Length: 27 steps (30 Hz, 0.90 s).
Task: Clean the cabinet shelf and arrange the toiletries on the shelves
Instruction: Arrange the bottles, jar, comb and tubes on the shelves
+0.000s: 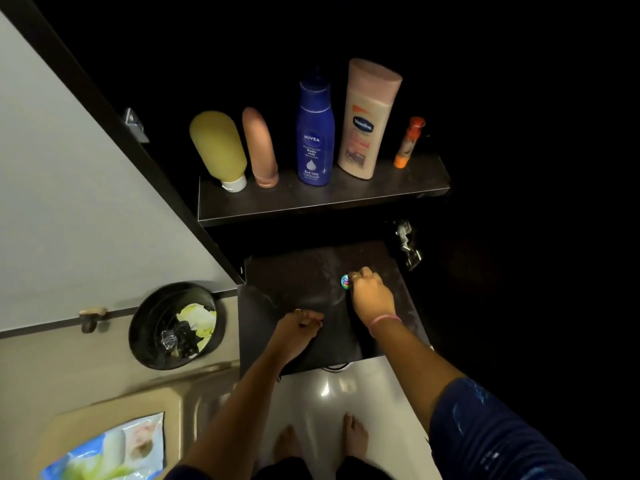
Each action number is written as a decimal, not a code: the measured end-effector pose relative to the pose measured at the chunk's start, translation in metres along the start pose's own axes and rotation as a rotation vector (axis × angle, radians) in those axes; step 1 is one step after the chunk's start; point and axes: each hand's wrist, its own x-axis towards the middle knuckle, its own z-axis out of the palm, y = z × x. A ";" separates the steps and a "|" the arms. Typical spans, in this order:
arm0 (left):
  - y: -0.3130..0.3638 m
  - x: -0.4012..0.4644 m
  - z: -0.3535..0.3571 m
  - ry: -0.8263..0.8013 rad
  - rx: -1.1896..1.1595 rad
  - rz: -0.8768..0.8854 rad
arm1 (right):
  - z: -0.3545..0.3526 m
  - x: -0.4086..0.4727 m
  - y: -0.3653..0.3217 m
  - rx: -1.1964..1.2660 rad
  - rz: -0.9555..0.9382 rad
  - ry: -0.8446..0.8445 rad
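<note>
I look down into a dark cabinet. On the upper dark shelf (346, 199) five things stand in a row. From left to right they are a yellow squeeze tube standing on its white cap (219, 148), a slim pink tube standing on its cap (260, 148), a tall blue Nivea body milk bottle (314, 133), a big peach Vaseline lotion bottle (367, 119) and a small orange stick tube (409, 142). The blue bottle and the peach bottle stand just beside each other.

My right hand (370, 294) is on the lower dark shelf (277, 306). Its grip is closed around a small round thing with a bright blue and green top (345, 281), held at the fingertips. My left hand (298, 329) rests on the same shelf, near the right hand. Its fingers are curled under, and I cannot tell if it holds anything.

To the left, on the floor, sits a round black bin with yellow and black rubbish (176, 325). Near the bottom left lies a blue and white packet (107, 448).
</note>
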 end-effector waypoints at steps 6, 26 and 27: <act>0.012 -0.012 -0.004 0.033 -0.038 0.017 | 0.003 -0.026 0.002 -0.008 0.004 -0.040; 0.090 -0.068 -0.039 0.128 0.118 0.353 | -0.106 -0.095 -0.004 0.786 0.190 0.382; 0.105 -0.076 -0.048 0.154 0.139 0.400 | -0.124 -0.101 -0.006 0.816 0.172 0.427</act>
